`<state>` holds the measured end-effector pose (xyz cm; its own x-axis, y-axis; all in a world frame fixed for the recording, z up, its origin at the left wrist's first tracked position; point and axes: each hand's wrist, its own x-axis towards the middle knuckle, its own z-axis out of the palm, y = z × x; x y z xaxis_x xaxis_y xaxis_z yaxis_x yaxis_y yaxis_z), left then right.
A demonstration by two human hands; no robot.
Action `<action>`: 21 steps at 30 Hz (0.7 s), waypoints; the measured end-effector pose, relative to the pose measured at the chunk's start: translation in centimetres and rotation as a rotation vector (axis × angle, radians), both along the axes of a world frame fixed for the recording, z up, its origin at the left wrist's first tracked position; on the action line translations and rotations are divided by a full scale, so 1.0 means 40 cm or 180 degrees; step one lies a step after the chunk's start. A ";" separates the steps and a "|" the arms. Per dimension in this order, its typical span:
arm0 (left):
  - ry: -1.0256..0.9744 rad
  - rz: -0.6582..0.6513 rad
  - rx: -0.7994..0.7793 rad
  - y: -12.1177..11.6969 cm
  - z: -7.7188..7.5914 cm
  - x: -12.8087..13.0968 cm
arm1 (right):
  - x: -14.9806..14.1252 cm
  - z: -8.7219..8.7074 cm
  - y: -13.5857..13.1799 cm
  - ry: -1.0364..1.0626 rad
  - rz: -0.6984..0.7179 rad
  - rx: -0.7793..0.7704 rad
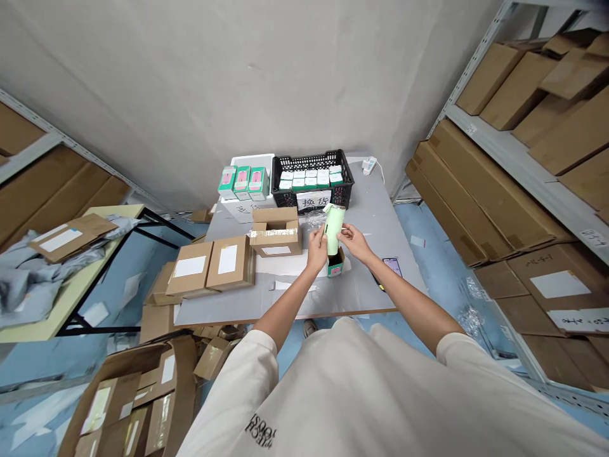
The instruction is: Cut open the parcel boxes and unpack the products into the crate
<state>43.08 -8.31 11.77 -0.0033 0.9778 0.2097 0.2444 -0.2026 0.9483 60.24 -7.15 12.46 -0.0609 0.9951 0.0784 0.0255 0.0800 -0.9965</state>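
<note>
A pale green cylindrical bottle is held tilted above the table, its lower end at the open top of a small upright teal-and-white carton; whether it has entered the carton cannot be determined. The left hand has its fingers closed against the bottle's lower side. The right hand grips the opposite side, with its fingertips on the surface. No writing on the bottle or carton is legible. Behind them, on the grey table, a black plastic crate holds white-and-green boxes, and a white paper sign on its front reads "换货". Three upright teal-and-pink boxes stand left of the crate. An open, taped kraft cardboard box and two kraft mailer boxes with blank white labels lie left of the hands. A smartphone lies right of the right hand. Metal shelves of flat cardboard boxes flank the table.
</note>
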 end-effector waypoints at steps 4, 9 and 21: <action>-0.0137 -0.0138 -0.0100 -0.006 0.004 0.001 | -0.004 -0.001 0.003 -0.0143 -0.0275 -0.0140; -0.0246 -0.0444 -0.0362 -0.007 -0.005 -0.002 | 0.002 -0.001 0.002 -0.0156 -0.0382 -0.0255; -0.0556 -0.0223 -0.0423 0.020 -0.006 -0.002 | 0.004 0.009 0.008 -0.0055 -0.0172 -0.0005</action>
<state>43.02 -7.52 11.54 0.0406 0.9959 0.0813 0.0639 -0.0838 0.9944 60.40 -6.82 12.82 -0.0083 0.9971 0.0762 0.0471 0.0765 -0.9960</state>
